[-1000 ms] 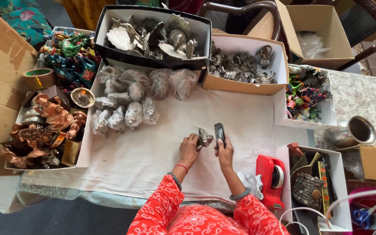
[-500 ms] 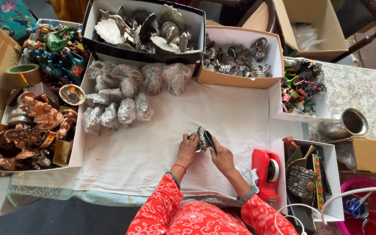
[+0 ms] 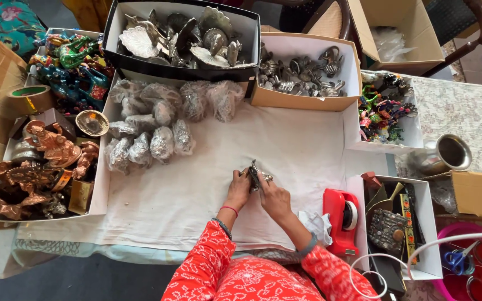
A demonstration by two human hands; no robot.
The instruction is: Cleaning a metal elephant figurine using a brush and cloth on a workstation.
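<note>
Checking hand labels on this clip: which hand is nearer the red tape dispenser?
Right. The right hand is on the white cloth just left of the red tape dispenser; the left hand is farther left, beyond the right one.

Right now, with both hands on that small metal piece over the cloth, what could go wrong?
The small metal figurine is pinched between the left hand and right hand; it looks thin and pointed, so it might slip or prick a finger. The wrapped bundles lie close by on the white cloth, so a wide elbow move could scatter them.
</note>
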